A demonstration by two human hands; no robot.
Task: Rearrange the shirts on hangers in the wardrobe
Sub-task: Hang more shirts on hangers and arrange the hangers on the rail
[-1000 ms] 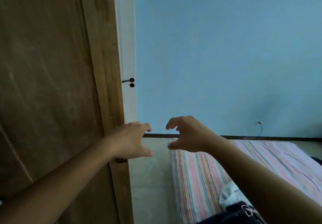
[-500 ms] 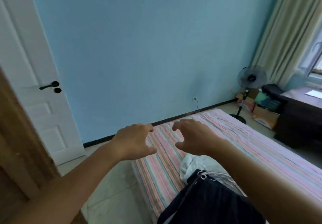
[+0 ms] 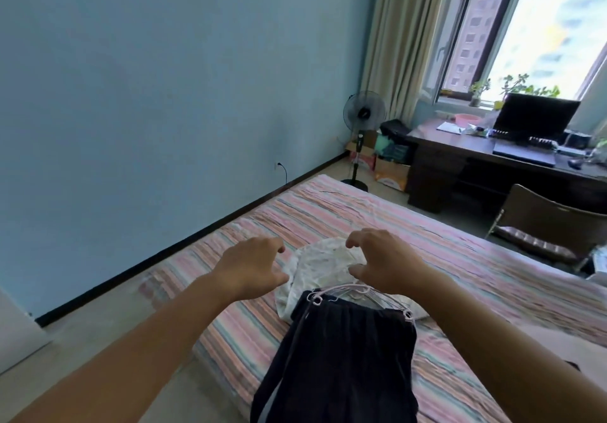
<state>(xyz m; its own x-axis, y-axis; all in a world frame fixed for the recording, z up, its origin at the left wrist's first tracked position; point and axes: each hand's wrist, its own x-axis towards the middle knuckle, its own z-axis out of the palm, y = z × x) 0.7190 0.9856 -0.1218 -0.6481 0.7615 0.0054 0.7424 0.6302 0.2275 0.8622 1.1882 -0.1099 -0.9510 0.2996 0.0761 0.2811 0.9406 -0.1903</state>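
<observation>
From the head camera, both arms reach forward over a bed covered in a pink, green and white striped sheet [image 3: 443, 258]. Two garments lie on it near the edge closest to the person. A dark navy ribbed cloth garment [image 3: 345, 357] is spread flat with its lower part hanging over the bed's edge, and it sits on a thin pale pink wire hanger [image 3: 354, 289] whose hook curls just left of the neckline. Partly under it, farther up the bed, is a crumpled white shirt of thin fabric [image 3: 325, 261].

The left hand [image 3: 253, 266] hovers above the sheet just left of the white shirt, fingers loosely curled and spread, holding nothing. The right hand [image 3: 384, 260] hangs over the white shirt and the top of the hanger, fingers [image 3: 353, 240] curved in an open claw with the thumb close to the pink wire; it grips nothing that I can see, though whether the thumb touches the wire is unclear.

Both garments look light and limp, so they will sag and slide wherever they are pinched. The navy piece is best lifted by the hanger's hook or shoulder wire, which is stiff enough to carry it. The wire looks slim and may bend or let the fabric slip off if tilted. The white shirt has no hanger visible and would need gathering at collar or shoulders. The wardrobe is not in view.
</observation>
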